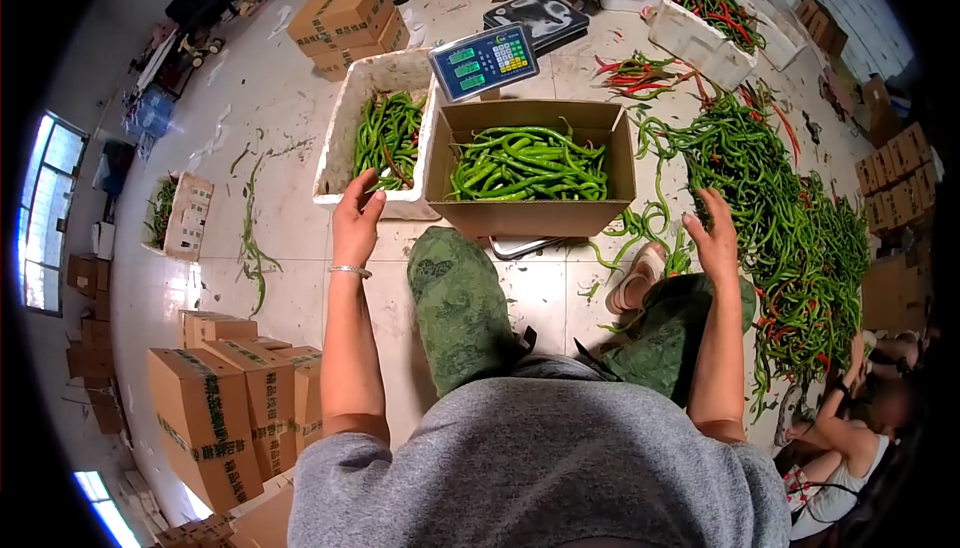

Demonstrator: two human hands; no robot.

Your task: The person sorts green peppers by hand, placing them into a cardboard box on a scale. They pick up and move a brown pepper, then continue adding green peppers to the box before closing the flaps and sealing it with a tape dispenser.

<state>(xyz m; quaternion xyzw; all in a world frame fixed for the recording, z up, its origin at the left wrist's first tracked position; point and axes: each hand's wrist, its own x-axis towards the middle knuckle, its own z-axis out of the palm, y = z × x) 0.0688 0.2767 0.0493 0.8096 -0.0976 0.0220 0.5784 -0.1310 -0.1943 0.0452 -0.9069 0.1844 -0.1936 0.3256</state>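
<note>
In front of my knees stands an open cardboard box [535, 219] filled with long green chili peppers [530, 163], on top of a scale whose display panel [486, 61] rises behind it. My left hand [358, 210], fingers apart and holding nothing, is at the near edge of a white foam box [336, 138] with more green peppers [392, 133] in it. To the right, my right hand [712, 233] is also spread and bare, between the cardboard box and a large heap of green and red peppers [765, 188].
Taped cartons [225, 398] are stacked at the left, with two more [345, 18] behind the foam box. Another foam box of peppers [690, 43] sits at the back right, near a second scale [537, 20]. A person [840, 458] sits beside the heap at lower right.
</note>
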